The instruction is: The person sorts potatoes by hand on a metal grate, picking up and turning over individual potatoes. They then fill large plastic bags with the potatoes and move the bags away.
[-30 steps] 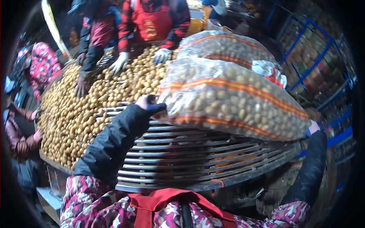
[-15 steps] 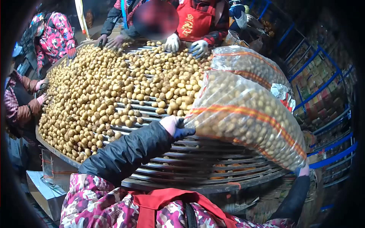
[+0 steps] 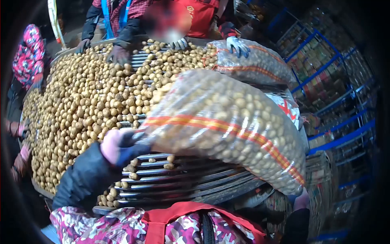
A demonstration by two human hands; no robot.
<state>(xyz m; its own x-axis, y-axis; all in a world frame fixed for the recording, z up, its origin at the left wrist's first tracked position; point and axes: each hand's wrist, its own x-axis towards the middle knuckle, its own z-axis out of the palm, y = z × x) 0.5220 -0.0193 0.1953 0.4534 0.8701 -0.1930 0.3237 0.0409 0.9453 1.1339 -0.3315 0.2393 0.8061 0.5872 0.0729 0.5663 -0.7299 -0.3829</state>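
A large clear mesh sack of potatoes (image 3: 231, 126) with orange-yellow stripes lies slanted over the slatted metal table (image 3: 178, 191). My left hand (image 3: 122, 146), in a pink and dark blue glove, is closed on the sack's mouth edge at its left end. At the sack's lower right corner my right hand (image 3: 301, 200), gloved alike, grips the end; its fingers are partly hidden. Loose potatoes (image 3: 93, 97) cover the table's left and middle, right up to the sack's mouth. Several small potatoes (image 3: 133, 168) lie on the slats below my left hand.
A second full sack (image 3: 256, 61) lies at the back right, with a co-worker's gloved hand (image 3: 238, 46) on it. Other people's hands rest among potatoes along the far and left edges. Blue metal racks (image 3: 341, 140) stand at the right.
The sack and both my hands have shifted left in view, the left hand farthest. The view itself has shifted. A co-worker's hand has moved onto the second sack.
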